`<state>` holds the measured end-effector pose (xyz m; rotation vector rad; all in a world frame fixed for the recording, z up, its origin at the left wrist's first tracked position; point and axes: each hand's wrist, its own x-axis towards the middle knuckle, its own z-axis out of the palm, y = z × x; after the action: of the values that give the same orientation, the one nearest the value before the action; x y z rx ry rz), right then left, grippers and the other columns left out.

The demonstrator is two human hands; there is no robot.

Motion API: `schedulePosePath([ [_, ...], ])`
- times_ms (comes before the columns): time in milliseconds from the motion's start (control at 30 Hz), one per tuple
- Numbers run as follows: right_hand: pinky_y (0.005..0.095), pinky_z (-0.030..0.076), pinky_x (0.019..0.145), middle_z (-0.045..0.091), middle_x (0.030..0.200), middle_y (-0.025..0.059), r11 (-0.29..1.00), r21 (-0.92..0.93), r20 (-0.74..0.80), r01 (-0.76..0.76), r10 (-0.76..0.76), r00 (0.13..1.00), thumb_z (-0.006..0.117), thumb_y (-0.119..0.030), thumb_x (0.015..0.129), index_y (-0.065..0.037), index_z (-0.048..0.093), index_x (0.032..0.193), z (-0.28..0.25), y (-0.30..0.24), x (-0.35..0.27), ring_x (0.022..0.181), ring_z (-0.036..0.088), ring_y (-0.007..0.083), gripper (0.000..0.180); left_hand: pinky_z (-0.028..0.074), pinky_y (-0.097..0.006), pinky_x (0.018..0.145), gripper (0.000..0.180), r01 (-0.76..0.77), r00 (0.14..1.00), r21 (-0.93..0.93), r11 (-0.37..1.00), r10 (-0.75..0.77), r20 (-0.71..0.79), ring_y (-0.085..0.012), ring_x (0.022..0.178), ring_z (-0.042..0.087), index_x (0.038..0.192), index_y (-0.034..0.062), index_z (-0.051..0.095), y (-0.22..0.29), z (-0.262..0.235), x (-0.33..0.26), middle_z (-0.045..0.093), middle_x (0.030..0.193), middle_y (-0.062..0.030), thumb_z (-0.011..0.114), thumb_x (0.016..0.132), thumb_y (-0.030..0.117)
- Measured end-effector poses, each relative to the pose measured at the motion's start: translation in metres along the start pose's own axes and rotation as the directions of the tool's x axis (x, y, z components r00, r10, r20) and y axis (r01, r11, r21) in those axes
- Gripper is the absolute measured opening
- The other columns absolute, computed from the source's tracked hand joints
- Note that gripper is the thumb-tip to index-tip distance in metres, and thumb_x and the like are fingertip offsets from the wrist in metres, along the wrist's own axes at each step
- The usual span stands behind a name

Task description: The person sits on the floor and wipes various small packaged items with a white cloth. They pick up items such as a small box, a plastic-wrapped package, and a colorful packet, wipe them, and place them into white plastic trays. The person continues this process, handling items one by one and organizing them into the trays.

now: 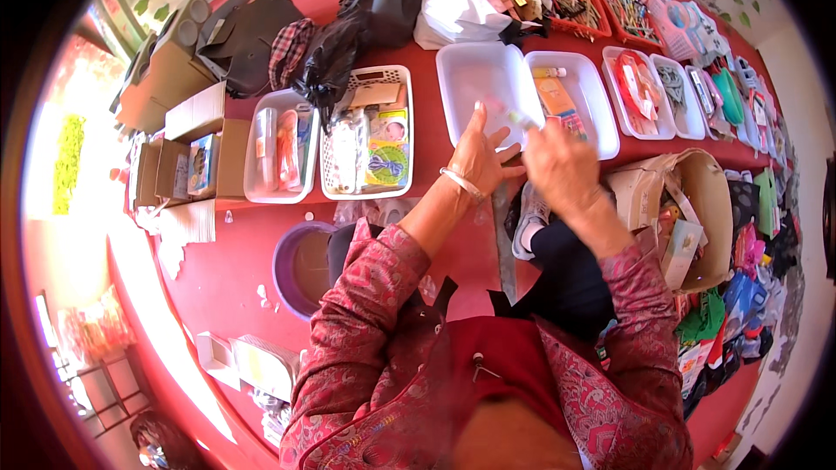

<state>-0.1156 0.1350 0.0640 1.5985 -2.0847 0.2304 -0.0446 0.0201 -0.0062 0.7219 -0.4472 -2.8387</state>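
Left hand (477, 157): open, fingers spread, thumb side uppermost; white bracelet at the wrist; placed near the front edge of a deep white tray (475, 65).

Right hand (562, 165): closed around the end of a slender item (509, 111), pale with pink and green touches, blurred, exact kind impossible to tell. Position of the item: pointing up and leftward from the fist, seen against the lower right part of the deep white tray; contact with the tray impossible to tell.

On the red surface (425, 113), just right of the deep white tray: second white tray (596, 113), holding a yellow tube (549, 72) and an orange package (553, 97). Farther right: narrower white tray (649, 136) with a red and clear wrapped article (634, 83); beside it, small tray with a grey tangled bundle (670, 83).

To the left: perforated white basket (366, 194), filled with clear-wrapped and yellow-green packets; next to it, white tray of clear-wrapped goods (287, 148); then opened cardboard box (231, 158).

Along the back: black bag (383, 0), white plastic bag (453, 13), two red crates of slender sticks (570, 0).

Lower down: purple bucket (283, 270) at left, large cardboard box (710, 209) at right.
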Motion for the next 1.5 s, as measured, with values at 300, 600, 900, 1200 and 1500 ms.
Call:
schedulePosePath([
  [300,0.0301,0.046,0.051,0.053,0.070,0.0068,0.859,0.511,0.200,-0.001,-0.117,0.973,0.058,-0.010,0.074,-0.005,0.054,0.074,-0.012,-0.042,-0.002,0.060,0.058,0.0213,0.007,0.048,-0.048,0.078,0.043,-0.096,0.975,-0.040,0.995,0.102,0.198,-0.0318,0.098,0.054,0.123,0.0083,0.035,0.016,-0.013,-0.015,0.049,0.116,-0.0143,0.037,0.092,0.038],
  [600,0.0284,0.049,0.057,0.060,0.074,0.0087,-0.576,0.794,0.568,-0.192,0.593,0.570,0.055,-0.029,0.084,0.000,0.057,0.085,0.002,0.070,0.001,0.062,0.058,0.0160,0.028,0.045,-0.048,0.086,0.060,0.091,0.830,-0.170,0.981,0.019,0.557,-0.0331,0.104,0.051,0.134,0.0099,0.025,0.018,0.008,-0.028,0.040,0.128,-0.0181,0.042,0.088,0.043],
  [900,0.0336,0.046,0.078,0.056,0.099,0.0100,-0.077,0.979,0.202,-0.189,0.494,0.845,0.052,-0.005,0.078,-0.002,0.054,0.098,-0.004,0.002,0.011,0.087,0.056,0.0209,0.020,0.044,-0.052,0.085,0.048,0.135,0.926,0.022,0.991,-0.134,0.353,-0.0364,0.103,0.051,0.121,0.0070,0.039,0.002,0.009,-0.024,0.047,0.121,-0.0162,0.035,0.090,0.044],
  [1200,0.0343,0.047,0.069,0.058,0.088,0.0126,0.686,0.635,-0.116,-0.354,0.538,0.835,0.059,-0.009,0.077,-0.002,0.057,0.091,0.025,0.055,0.014,0.076,0.058,0.0278,0.016,0.044,-0.051,0.085,0.055,0.116,0.891,0.092,0.989,-0.145,0.430,-0.0341,0.108,0.049,0.127,0.0059,0.035,-0.003,0.012,-0.036,0.045,0.121,-0.0217,0.037,0.089,0.046],
  [1500,0.0322,0.045,0.071,0.055,0.088,0.0103,0.712,0.691,-0.167,-0.123,0.323,0.931,0.060,-0.018,0.080,-0.004,0.058,0.087,-0.002,0.009,0.026,0.080,0.056,0.0226,0.016,0.044,-0.048,0.087,0.057,0.066,0.960,0.012,0.998,-0.066,0.271,-0.0295,0.105,0.051,0.124,0.0095,0.038,-0.002,0.000,-0.027,0.049,0.117,-0.0142,0.040,0.086,0.052],
])
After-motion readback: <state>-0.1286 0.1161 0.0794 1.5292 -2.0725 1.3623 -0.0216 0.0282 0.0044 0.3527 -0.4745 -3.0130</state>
